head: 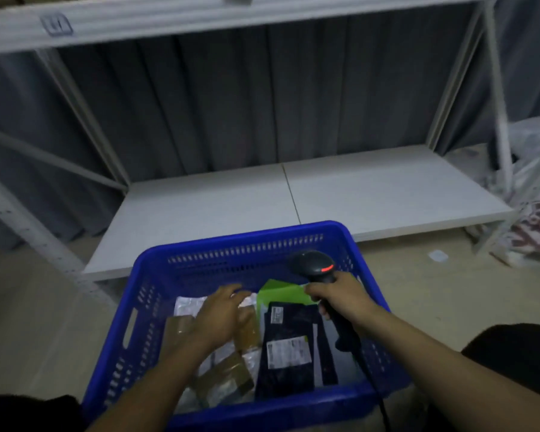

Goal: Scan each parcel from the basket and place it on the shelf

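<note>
ahead, the basket [247,234] stands before the shelf [371,194], bags [533,232] alongside.

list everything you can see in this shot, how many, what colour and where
basket: one, blue, on the floor in front of the shelf
black parcel: one, white labels, right side of the basket
green parcel: one, at the basket's far side, partly covered
brown parcels: at least two, taped, left side of the basket
silvery parcel: one, far left of the basket
scanner: one, black with a red light, above the basket
lower shelf: one, white, behind the basket
upper shelf: one, white, top of view
curtain: grey, behind the shelf
plastic bags: count unclear, white, far right
left hand: fingers extended over the brown parcels
right hand: grips the scanner
</note>
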`<move>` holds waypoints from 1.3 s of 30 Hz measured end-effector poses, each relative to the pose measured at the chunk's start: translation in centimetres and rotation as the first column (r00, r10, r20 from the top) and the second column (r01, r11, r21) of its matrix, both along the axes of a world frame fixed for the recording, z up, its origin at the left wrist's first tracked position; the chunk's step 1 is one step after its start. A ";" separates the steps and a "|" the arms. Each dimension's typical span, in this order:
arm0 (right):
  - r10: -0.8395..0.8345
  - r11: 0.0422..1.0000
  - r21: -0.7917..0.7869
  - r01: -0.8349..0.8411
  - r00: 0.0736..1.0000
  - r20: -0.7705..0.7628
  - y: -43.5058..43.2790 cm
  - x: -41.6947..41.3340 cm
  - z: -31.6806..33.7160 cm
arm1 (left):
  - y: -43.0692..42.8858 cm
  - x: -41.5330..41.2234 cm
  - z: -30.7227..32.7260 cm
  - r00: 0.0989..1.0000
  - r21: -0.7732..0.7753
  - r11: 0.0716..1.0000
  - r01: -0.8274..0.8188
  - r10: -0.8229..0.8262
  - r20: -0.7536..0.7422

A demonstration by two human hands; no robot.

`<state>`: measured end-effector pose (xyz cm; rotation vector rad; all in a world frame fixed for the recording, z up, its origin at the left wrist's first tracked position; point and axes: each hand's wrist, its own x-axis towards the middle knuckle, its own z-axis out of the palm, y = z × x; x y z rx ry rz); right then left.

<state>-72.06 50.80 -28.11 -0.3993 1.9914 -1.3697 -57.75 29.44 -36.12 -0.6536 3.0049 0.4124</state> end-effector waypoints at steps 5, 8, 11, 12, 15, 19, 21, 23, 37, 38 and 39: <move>0.048 0.996 0.067 -0.051 0.998 0.043 -4.4 -0.2 -4.0 | -2.4 1.7 -8.3 0.979 0.070 0.987 -0.146 0.134 0.155; -0.015 0.996 0.091 0.008 0.997 0.077 -6.2 -1.0 -6.1 | -3.3 -0.1 -12.0 0.959 0.196 0.950 -0.244 0.206 0.192; -0.098 0.990 0.114 0.084 0.988 0.121 -7.5 -1.7 -8.0 | -3.6 -2.3 -16.3 0.910 0.361 0.839 -0.407 0.341 0.235; -0.116 0.988 0.122 0.100 0.984 0.133 -7.8 -1.9 -8.5 | -3.5 -2.8 -17.9 0.887 0.371 0.808 -0.458 0.391 0.244; -0.151 0.982 0.142 0.128 0.974 0.169 -8.6 -2.5 -10.1 | -2.3 -4.2 -21.0 0.859 0.305 0.808 -0.504 0.430 0.279; -0.165 0.972 0.194 0.130 0.970 0.177 -9.2 -3.0 -11.9 | -1.2 -5.2 -24.5 0.830 0.243 0.810 -0.534 0.448 0.332; -0.171 0.973 0.190 0.132 0.964 0.202 -9.5 -3.0 -12.3 | -1.2 -5.5 -25.5 0.832 0.220 0.808 -0.547 0.498 0.244; -0.162 0.975 0.183 0.123 0.964 0.212 -9.8 -3.1 -12.4 | -1.6 -5.6 -25.7 0.844 0.266 0.801 -0.536 0.499 0.198; -0.087 0.996 -0.016 0.090 0.988 0.129 -8.0 -2.8 -5.3 | -0.7 -3.9 -5.4 0.756 0.877 0.440 -0.193 0.637 -0.154; -0.068 0.996 -0.055 0.075 0.989 0.131 -7.4 -2.8 -4.4 | -0.3 -3.7 -3.6 0.739 0.900 0.399 -0.173 0.657 -0.149; -0.048 0.993 -0.097 0.062 0.988 0.144 -6.8 -3.0 -3.8 | 0.3 -3.5 -1.9 0.722 0.933 0.331 -0.144 0.680 -0.130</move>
